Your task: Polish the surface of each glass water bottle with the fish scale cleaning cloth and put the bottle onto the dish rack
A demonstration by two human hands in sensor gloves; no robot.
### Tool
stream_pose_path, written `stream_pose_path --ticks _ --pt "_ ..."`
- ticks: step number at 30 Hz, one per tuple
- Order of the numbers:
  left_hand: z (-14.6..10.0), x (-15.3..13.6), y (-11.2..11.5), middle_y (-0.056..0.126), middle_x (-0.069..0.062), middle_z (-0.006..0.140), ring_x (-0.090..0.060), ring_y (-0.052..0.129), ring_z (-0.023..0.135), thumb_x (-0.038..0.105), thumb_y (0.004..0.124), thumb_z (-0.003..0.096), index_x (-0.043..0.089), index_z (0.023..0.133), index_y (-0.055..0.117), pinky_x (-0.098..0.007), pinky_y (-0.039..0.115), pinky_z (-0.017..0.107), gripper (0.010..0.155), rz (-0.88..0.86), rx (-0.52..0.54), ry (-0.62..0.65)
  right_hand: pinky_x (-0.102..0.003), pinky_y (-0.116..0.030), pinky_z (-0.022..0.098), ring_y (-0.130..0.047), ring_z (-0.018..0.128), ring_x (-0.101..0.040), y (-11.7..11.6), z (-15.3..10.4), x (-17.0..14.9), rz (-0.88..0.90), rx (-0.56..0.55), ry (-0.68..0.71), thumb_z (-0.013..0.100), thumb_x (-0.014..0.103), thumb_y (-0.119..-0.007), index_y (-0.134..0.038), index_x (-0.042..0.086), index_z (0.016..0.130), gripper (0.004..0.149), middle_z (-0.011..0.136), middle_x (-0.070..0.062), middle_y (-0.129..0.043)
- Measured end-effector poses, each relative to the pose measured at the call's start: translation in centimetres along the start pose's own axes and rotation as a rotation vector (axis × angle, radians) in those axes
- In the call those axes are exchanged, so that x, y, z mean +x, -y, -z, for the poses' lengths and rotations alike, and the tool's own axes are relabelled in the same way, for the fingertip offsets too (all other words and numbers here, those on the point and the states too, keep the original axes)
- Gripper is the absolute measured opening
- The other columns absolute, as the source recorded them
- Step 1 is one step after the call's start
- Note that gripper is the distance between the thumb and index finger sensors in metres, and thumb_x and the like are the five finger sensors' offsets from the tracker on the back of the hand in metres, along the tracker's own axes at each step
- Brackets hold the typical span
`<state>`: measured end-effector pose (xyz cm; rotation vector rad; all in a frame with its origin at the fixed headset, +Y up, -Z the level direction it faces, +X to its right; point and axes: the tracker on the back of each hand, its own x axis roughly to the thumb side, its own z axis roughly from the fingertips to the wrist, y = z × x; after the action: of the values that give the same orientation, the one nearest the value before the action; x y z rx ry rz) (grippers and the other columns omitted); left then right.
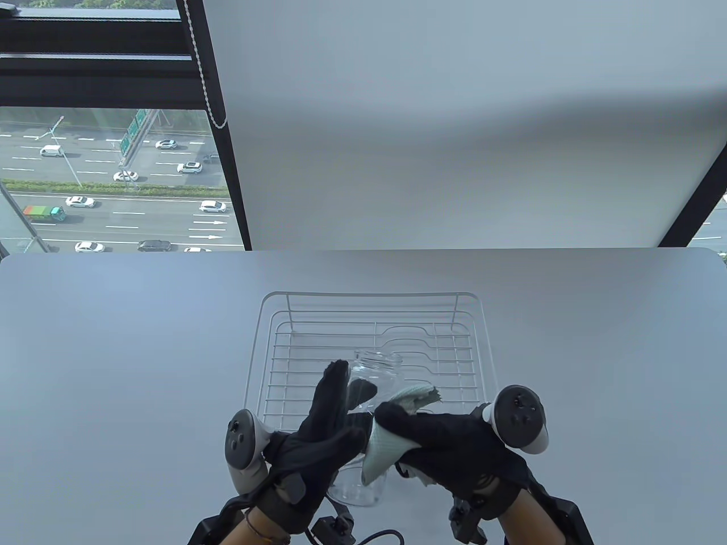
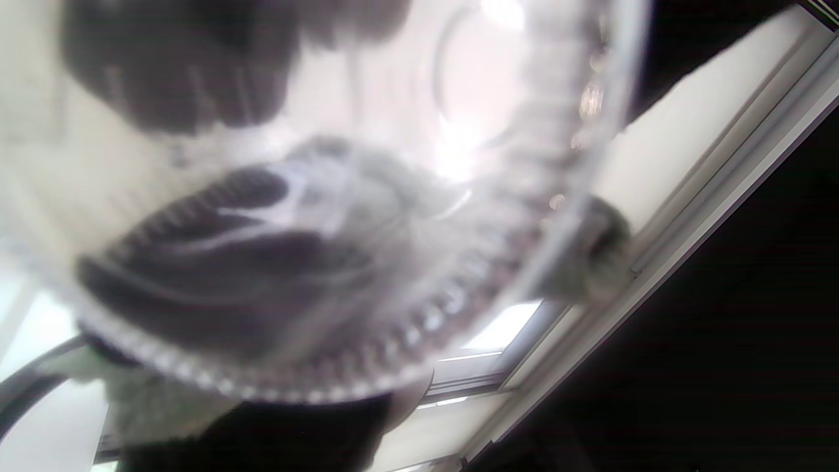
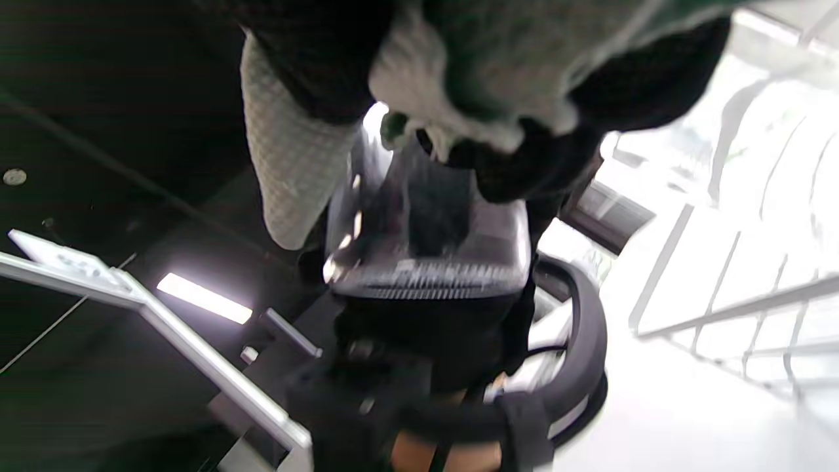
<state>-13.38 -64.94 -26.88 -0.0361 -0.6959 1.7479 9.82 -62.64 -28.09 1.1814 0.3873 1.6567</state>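
Observation:
A clear glass bottle (image 1: 375, 374) is held tilted above the table's near edge, its open mouth pointing away over the rack. My left hand (image 1: 326, 423) grips the bottle's left side with fingers curled round it. My right hand (image 1: 431, 434) holds the pale green fish scale cloth (image 1: 380, 451) and presses it against the bottle's right side. The left wrist view looks blurrily through the bottle's ribbed base (image 2: 314, 262). In the right wrist view the cloth (image 3: 292, 170) hangs beside the bottle (image 3: 426, 242).
A white wire dish rack (image 1: 272, 318) stands in the middle of the table (image 1: 113, 352), just beyond the hands, with no bottles visible in it. Behind the table are a window and a grey blind with a bead cord.

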Motion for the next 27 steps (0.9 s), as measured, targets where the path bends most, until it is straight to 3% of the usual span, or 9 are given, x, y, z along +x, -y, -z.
stream_pose_path --ticks 2,4,7,9,14,15,22,24,27 --pt "-0.1 0.1 -0.3 0.041 -0.026 0.111 -0.057 0.079 0.081 0.054 0.084 0.0512 0.024 0.114 0.024 -0.061 0.080 0.057 0.092 0.001 0.020 0.005 -0.042 -0.086 0.034 -0.099 0.047 -0.028 -0.6 0.3 -0.1 0.012 0.131 -0.038 0.055 0.037 -0.082 -0.056 0.058 0.099 0.055 0.071 -0.016 -0.089" --pt "-0.1 0.2 -0.3 0.041 -0.025 0.111 -0.056 0.080 0.082 0.055 0.084 0.0514 0.021 0.114 0.022 -0.060 0.081 0.057 0.094 0.014 0.017 0.002 -0.042 -0.086 0.034 -0.099 0.046 -0.028 -0.3 0.4 0.0 -0.009 0.084 -0.006 0.055 0.036 -0.083 -0.057 0.057 0.100 0.056 0.070 -0.016 -0.090" --pt "-0.1 0.2 -0.3 0.043 -0.026 0.111 -0.056 0.081 0.081 0.055 0.084 0.0510 0.020 0.113 0.023 -0.060 0.082 0.056 0.094 0.022 0.018 -0.025 -0.041 -0.085 0.036 -0.097 0.049 -0.027 0.8 -0.5 0.1 -0.083 -0.222 0.004 0.055 0.039 -0.080 -0.051 0.058 0.101 0.058 0.073 -0.014 -0.088" --pt "-0.1 -0.1 -0.1 0.043 -0.026 0.111 -0.056 0.082 0.081 0.055 0.084 0.0512 0.020 0.113 0.024 -0.060 0.082 0.056 0.094 0.020 0.003 -0.036 -0.040 -0.086 0.037 -0.097 0.050 -0.025 1.1 -0.9 0.0 -0.088 -0.330 0.000 0.056 0.041 -0.078 -0.049 0.058 0.102 0.057 0.073 -0.012 -0.088" --pt "0.0 -0.1 -0.5 0.045 -0.024 0.111 -0.055 0.082 0.082 0.056 0.085 0.0506 0.019 0.112 0.023 -0.059 0.083 0.056 0.095 -0.008 0.046 -0.013 -0.041 -0.086 0.035 -0.098 0.047 -0.027 -0.5 0.3 -0.4 0.043 0.117 -0.026 0.056 0.038 -0.080 -0.055 0.059 0.099 0.054 0.071 -0.016 -0.088" --pt "0.0 -0.1 -0.7 0.049 -0.022 0.111 -0.054 0.083 0.083 0.056 0.087 0.0497 0.017 0.111 0.021 -0.058 0.084 0.056 0.098 0.001 0.055 -0.012 -0.042 -0.086 0.034 -0.099 0.047 -0.028 -0.6 0.4 -0.5 0.046 0.122 -0.020 0.056 0.038 -0.081 -0.056 0.058 0.099 0.054 0.071 -0.016 -0.089" --pt "0.1 1.3 -0.6 0.053 -0.026 0.109 -0.054 0.076 0.091 0.057 0.092 0.0470 0.011 0.108 0.039 -0.055 0.083 0.059 0.093 0.065 -0.010 0.004 -0.040 -0.085 0.037 -0.097 0.050 -0.026 0.8 -0.7 0.4 -0.078 -0.260 0.066 0.054 0.041 -0.081 -0.050 0.062 0.099 0.059 0.072 -0.013 -0.087" --pt "0.5 1.8 -0.9 0.052 -0.031 0.108 -0.060 0.066 0.093 0.057 0.091 0.0475 0.011 0.111 0.044 -0.058 0.077 0.062 0.091 0.064 -0.120 -0.032 -0.040 -0.085 0.036 -0.098 0.049 -0.026 1.1 -1.2 1.0 -0.116 -0.265 0.085 0.054 0.040 -0.082 -0.051 0.062 0.098 0.058 0.071 -0.014 -0.088" --pt "0.6 2.9 -1.1 0.053 -0.034 0.107 -0.069 0.068 0.088 0.061 0.092 0.0457 0.033 0.117 0.029 -0.069 0.075 0.057 0.099 0.172 -0.332 -0.160 -0.039 -0.086 0.037 -0.098 0.049 -0.024 1.6 -1.9 1.8 -0.197 -0.390 0.122 0.053 0.041 -0.081 -0.050 0.064 0.098 0.059 0.071 -0.012 -0.087"
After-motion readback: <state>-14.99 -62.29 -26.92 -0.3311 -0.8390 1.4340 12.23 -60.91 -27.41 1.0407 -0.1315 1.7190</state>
